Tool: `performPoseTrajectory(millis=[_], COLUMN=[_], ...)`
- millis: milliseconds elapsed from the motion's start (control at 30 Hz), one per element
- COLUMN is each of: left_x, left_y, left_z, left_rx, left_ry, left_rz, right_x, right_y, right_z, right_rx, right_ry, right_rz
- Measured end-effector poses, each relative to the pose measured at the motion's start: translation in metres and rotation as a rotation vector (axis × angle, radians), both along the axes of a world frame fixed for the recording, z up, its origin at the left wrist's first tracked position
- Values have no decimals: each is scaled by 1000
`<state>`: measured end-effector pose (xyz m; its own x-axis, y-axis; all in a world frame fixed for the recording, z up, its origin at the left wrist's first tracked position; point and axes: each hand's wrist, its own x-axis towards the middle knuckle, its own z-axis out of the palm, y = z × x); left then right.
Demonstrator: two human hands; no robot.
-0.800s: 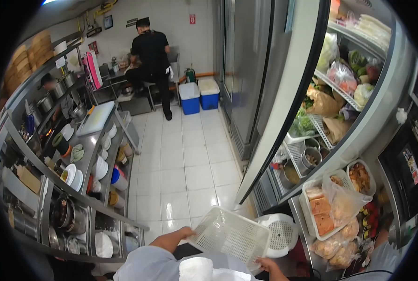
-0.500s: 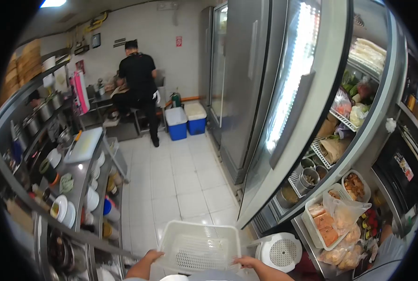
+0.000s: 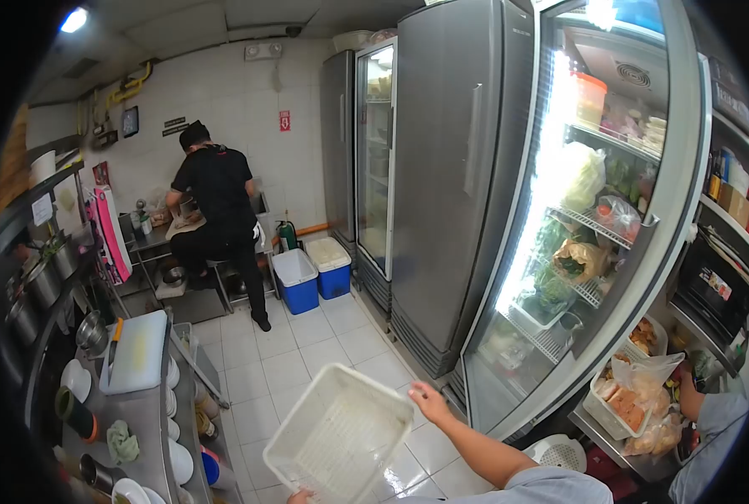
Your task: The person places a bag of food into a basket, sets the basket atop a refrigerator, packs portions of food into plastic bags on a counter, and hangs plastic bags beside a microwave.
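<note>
The person's left hand is entering at the bottom edge, mostly cut off by the frame, and its visible fingers are clamping the near-left rim of a white perforated plastic basket. The basket is hanging tilted in the air above the white tiled floor, its inside facing the camera. The right hand is reaching in from the lower right, its fingers extending apart at the basket's right corner; whether they are touching the rim is not showing clearly.

To the right, a glass-door refrigerator is holding bagged vegetables on wire shelves, and a tall gray refrigerator is standing just beside it. A white perforated stool is standing below the right forearm. Nearby, another person's hand is reaching over a metal counter beside a white tub that is holding orange slabs.

On the left, a cutting board is lying on a stainless-steel worktop, with an orange-handled knife resting along its edge and a green cloth lying nearer. Farther off, a co-worker in black is bending over a table, and two blue coolers are standing behind.
</note>
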<state>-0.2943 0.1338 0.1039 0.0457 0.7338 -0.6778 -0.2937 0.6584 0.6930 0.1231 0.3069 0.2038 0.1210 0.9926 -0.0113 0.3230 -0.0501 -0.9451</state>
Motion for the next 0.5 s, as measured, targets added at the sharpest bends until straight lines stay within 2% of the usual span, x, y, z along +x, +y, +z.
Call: performPoseTrajectory(millis=[67, 100, 133, 167, 200, 267, 367, 433, 500], left_x=[6, 21, 56, 73, 89, 120, 153, 161, 163], left_y=[75, 99, 125, 151, 179, 228, 287, 323, 352], left_z=[-116, -92, -31, -26, -26, -11, 14, 27, 42], left_rx=[-119, 4, 127, 97, 66, 57, 61, -79, -75], left_ry=[-245, -426, -613, -657, -699, -719, -688, -677, -606], left_rz=[105, 115, 125, 170, 219, 280, 355, 377, 346], right_x=[-18, -23, -26, -30, -37, -49, -54, -58, -59], right_y=[-7, -10, -12, -13, -15, -12, 27, 61, 109], right_z=[54, 55, 52, 50, 54, 60, 38, 27, 33], right_rx=[245, 241, 263, 281, 276, 218, 335, 321, 316], right_ry=[-195, -195, -254, -313, -316, -337, -440, -427, -414], right_rz=[-93, -104, 6, 120, 118, 308, 317, 299, 280])
